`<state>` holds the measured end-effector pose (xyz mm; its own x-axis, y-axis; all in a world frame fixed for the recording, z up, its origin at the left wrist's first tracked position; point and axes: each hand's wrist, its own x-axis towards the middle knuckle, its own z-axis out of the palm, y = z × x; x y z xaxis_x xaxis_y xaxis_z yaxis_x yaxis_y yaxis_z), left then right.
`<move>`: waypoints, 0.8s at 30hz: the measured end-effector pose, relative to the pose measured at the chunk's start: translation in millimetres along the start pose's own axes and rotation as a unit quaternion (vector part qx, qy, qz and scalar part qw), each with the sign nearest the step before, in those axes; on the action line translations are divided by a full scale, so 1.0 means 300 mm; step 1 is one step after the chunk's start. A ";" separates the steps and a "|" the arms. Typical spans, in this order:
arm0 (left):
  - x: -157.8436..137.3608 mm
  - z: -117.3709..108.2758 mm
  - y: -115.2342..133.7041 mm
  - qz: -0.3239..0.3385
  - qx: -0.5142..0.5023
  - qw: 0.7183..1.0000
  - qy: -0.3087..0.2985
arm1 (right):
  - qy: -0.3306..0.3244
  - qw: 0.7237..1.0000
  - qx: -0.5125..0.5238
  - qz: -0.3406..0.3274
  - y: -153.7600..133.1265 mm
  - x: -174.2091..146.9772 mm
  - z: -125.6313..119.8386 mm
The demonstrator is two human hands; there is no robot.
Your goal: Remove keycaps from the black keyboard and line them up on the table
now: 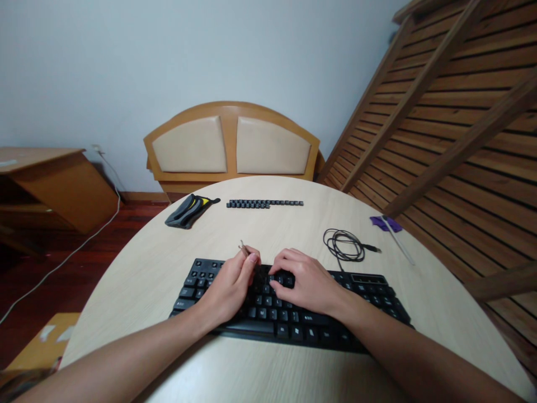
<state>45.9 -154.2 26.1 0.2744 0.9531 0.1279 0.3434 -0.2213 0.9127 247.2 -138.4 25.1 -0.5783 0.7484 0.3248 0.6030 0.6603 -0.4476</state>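
A black keyboard (268, 327) lies in front of me with its top rows partly stripped of keycaps, showing bare switch posts. My left hand (235, 280) rests over its left half, closed around a small metal tool (243, 246) whose forked tip points up and away. Over the middle of the keyboard, my right hand (304, 280) is curled, thumb and forefinger set around a keycap in the upper letter rows. Whether that keycap is seated or loose I cannot tell. Loose black keycaps (247, 204) stand in two neat rows farther back on the table.
The round pale table (289, 240) also bears a grey-black and yellow pouch or glove (187, 211), a coiled USB cable (344, 245), and a purple cloth (384, 223) with a thin white stick (398, 240). A headboard stands behind, slatted wood to the right.
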 end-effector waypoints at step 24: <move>-0.002 0.005 0.002 0.006 -0.015 1.000 0.007 | 0.002 0.999 0.015 -0.037 0.004 -0.004 0.000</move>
<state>47.2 -155.3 25.8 0.2660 0.9532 0.1435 0.3130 -0.2262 0.9224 248.6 -138.4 24.4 -0.6180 0.6981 0.3616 0.5418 0.7115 -0.4475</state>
